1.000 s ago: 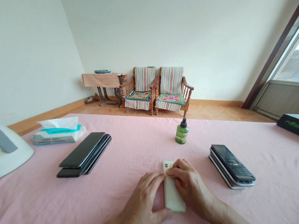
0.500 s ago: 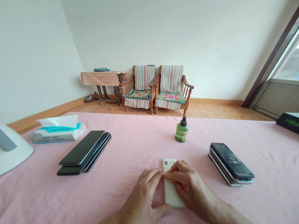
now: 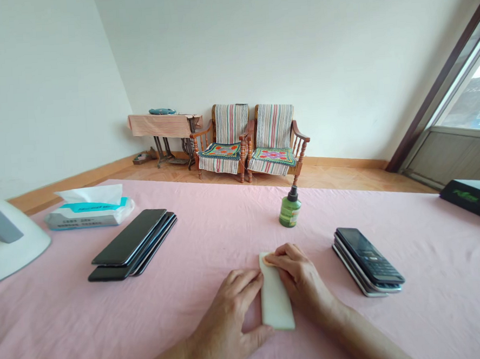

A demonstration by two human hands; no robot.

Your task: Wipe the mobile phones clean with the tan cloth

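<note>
A white phone (image 3: 277, 302) lies back side up on the pink cloth in front of me, its long side pointing away. My left hand (image 3: 232, 310) braces it, fingertips against the left edge and thumb at the near left corner. Pinched in the fingers of my right hand (image 3: 303, 278) is a small peach-orange pad (image 3: 268, 260), pressed on the phone's far end. Those fingers cover part of the pad and the phone's camera area.
A stack of several phones (image 3: 369, 261) sits to the right, another stack of dark phones (image 3: 132, 240) to the left. Beyond my hands stands a green pump bottle (image 3: 290, 209). Tissues (image 3: 89, 210) and a white-grey appliance (image 3: 12, 247) are at left, a black box (image 3: 471, 200) at far right.
My right hand has slid the pad away from me, from the phone's upper middle to its far end, over the camera area. My left hand keeps its place at the phone's edge.
</note>
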